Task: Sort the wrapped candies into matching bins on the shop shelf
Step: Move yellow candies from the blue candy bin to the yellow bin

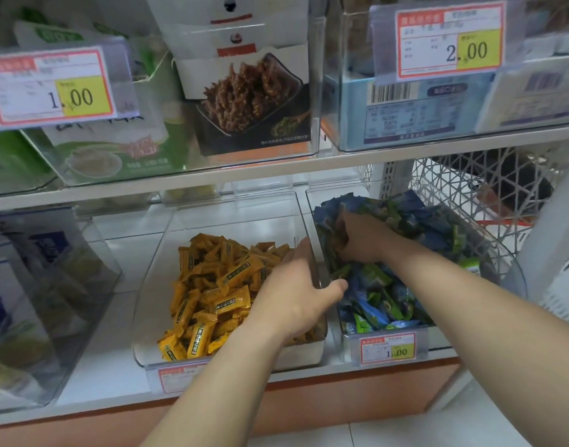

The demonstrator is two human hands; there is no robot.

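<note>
Two hands were in the bins. The right hand (357, 241) was sunk in the heap of blue-and-green candies (383, 295) in the right bin (515, 279), fingers curled round a clutch of them, tips hidden. The left hand (296, 291) straddled the shared wall of the middle bin (154, 285), thumb on one side and fingers on the other, above the orange candies (212, 285). Judgement: pieces light and small, and the film wrappers are slick, so they slide in a heap. Pinch one stray across its body or crimped end rather than scoop. Both bins sat on the lower shelf (99, 366).
</note>
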